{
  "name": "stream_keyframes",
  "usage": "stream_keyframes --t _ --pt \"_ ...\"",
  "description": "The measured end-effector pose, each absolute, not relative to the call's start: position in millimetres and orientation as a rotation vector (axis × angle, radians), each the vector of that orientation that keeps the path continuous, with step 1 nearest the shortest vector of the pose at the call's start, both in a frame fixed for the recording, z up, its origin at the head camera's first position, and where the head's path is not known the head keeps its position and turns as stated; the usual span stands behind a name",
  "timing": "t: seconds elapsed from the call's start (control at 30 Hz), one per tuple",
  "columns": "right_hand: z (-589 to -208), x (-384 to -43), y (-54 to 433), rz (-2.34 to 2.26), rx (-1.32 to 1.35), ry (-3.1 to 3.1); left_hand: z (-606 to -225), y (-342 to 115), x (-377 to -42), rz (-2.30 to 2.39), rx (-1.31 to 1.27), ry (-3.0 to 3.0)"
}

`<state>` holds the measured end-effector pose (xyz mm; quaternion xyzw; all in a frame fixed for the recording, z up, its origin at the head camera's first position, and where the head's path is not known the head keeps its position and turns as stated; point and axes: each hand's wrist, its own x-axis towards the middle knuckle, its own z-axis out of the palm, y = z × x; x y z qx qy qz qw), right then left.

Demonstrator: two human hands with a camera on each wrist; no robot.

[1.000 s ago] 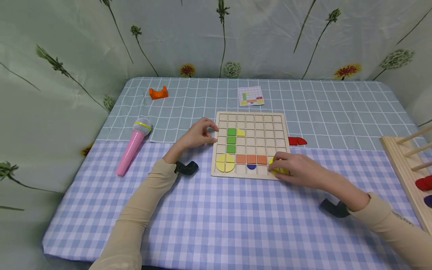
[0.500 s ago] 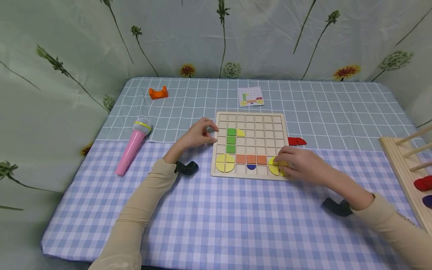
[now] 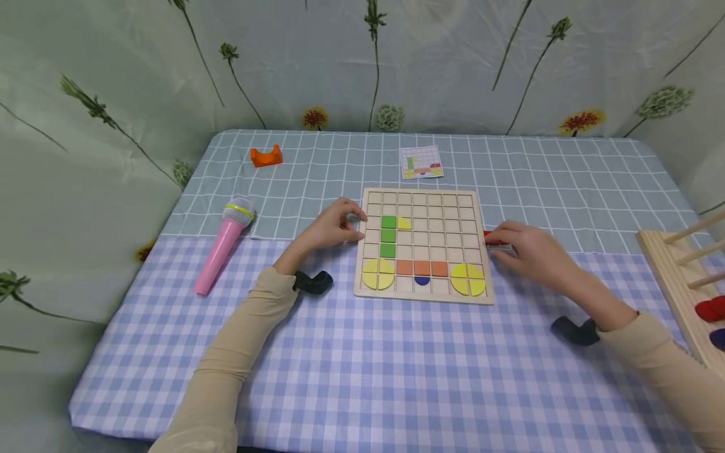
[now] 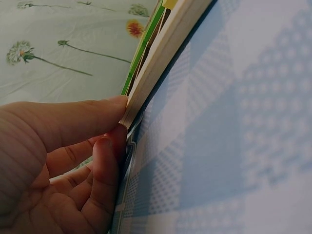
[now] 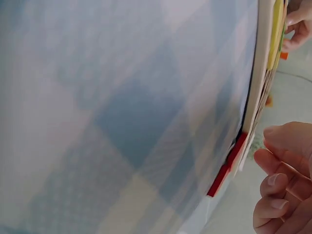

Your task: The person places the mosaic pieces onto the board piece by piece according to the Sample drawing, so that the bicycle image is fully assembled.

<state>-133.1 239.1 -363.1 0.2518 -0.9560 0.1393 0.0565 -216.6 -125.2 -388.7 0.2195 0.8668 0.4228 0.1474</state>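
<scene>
A square wooden grid board (image 3: 437, 224) lies on the table. My left hand (image 3: 333, 224) touches its left edge with thumb and index fingertips. In the left wrist view the thumb (image 4: 92, 114) rests right at the board's edge. Green squares (image 3: 387, 235), orange squares (image 3: 421, 268), yellow quarter-circle pieces (image 3: 377, 274) and a blue half-circle (image 3: 421, 280) lie on the grid. My right hand (image 3: 532, 251) hovers by the right edge, fingertips over red pieces (image 5: 227, 165), thumb and index apart. In the head view that hand mostly hides the red pieces.
A printed pattern card (image 3: 421, 162) lies behind the board. A pink toy microphone (image 3: 224, 245) and an orange cradle-shaped piece (image 3: 266, 155) are at left. At far right stands a wooden peg rack (image 3: 671, 283) with red pieces (image 3: 712, 308).
My right hand has left the yellow pieces at the lower right of the board and moved up and right to the red pieces. The left hand stays at the board's edge.
</scene>
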Motion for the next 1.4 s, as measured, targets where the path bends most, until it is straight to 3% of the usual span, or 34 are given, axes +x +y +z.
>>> stream_keyframes --t 0.7,1.4 --pt "-369 -147 255 0.328 0.490 -3.121 -388 -126 -216 1.219 0.629 2.499" --pt "-366 -150 251 0.369 0.382 -3.111 -390 -125 -218 1.203 0.636 2.500"
